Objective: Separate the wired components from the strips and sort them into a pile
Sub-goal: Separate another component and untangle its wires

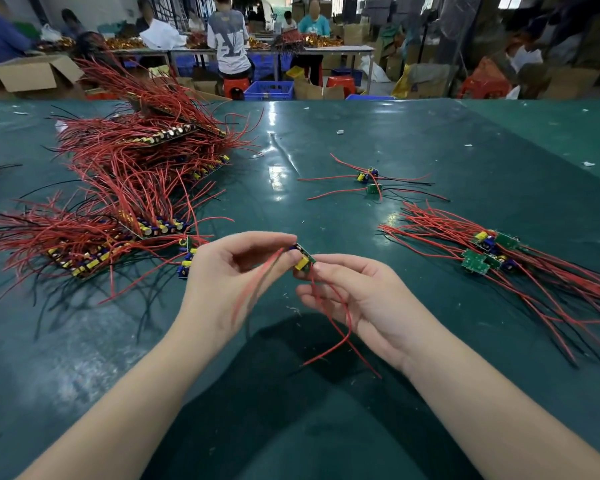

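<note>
- Desk (430,140): green surface.
- Strips (125,188): heaped far left, red wires attached.
- Pile (489,251): separated components, right.
- Left hand (222,275) and right hand (354,296): fingertips of both pinch one wired component (303,259) above the desk's near centre.
</note>
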